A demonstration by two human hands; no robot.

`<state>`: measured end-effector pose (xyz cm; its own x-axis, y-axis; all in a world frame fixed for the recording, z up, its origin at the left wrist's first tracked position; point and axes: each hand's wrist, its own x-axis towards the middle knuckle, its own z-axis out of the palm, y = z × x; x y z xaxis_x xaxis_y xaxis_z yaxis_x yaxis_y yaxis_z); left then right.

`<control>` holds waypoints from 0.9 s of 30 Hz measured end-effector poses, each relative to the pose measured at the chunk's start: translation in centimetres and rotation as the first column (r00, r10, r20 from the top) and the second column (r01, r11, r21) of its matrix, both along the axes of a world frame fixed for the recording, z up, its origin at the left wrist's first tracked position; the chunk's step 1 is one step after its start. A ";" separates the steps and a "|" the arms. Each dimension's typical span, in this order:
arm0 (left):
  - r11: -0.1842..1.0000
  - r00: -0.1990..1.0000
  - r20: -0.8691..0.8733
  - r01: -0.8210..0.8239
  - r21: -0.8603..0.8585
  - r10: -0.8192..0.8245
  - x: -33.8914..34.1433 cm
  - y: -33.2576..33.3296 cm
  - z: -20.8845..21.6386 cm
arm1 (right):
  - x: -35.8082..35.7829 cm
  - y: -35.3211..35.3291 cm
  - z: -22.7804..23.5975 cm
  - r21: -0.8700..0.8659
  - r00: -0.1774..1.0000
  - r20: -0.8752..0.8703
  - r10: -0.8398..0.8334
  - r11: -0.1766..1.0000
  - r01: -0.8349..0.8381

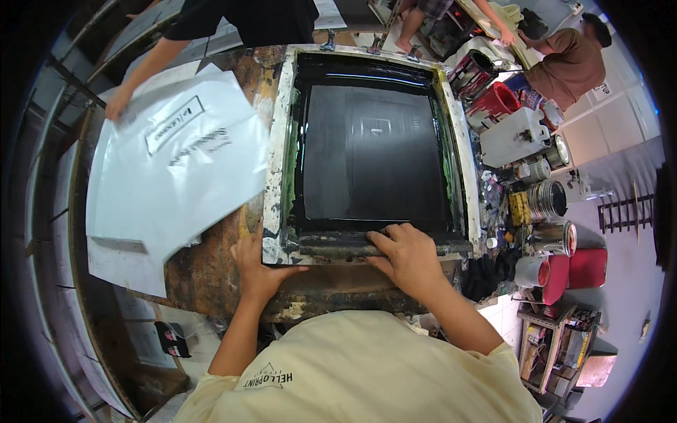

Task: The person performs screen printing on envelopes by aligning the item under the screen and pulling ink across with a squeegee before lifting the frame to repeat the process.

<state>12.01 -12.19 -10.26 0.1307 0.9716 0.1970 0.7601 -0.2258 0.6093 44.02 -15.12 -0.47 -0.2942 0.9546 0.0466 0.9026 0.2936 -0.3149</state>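
Observation:
A screen printing frame [276,204] with white, ink-stained edges lies on the worktable before me, its mesh [367,155] dark with black ink. At its near left corner my left hand [255,266] grips the frame, thumb stretched along the front edge. My right hand [410,259] is closed over the black-stained squeegee [324,244], which rests across the near end of the screen. Some of its fingertips are on the squeegee's top; the thumb is on the near side. The squeegee's blade edge is hidden.
White printed sheets [190,190] lie left of the frame, with a co-worker's hand [118,103] on their far edge. Clamps [374,45] hold the frame's far side. Paint cans [553,237] and a white jerrycan [513,137] crowd the right. Another person [575,63] sits at the far right.

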 end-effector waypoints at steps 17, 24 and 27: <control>0.990 0.997 -0.078 -0.034 -0.136 0.024 -0.9 -0.3 -0.4 | 4.9 25.5 -7.8 0.343 0.992 0.129 0.004 0.938 -0.049; 1.000 1.000 -0.024 0.014 0.017 -0.014 -1.2 -0.5 -1.3 | 8.2 38.0 -2.3 0.106 0.975 0.190 0.112 0.985 -0.134; 0.999 0.998 0.051 0.032 0.005 -0.033 -1.1 -0.5 -1.4 | 8.5 38.6 -3.0 0.252 0.975 0.191 0.116 0.954 -0.163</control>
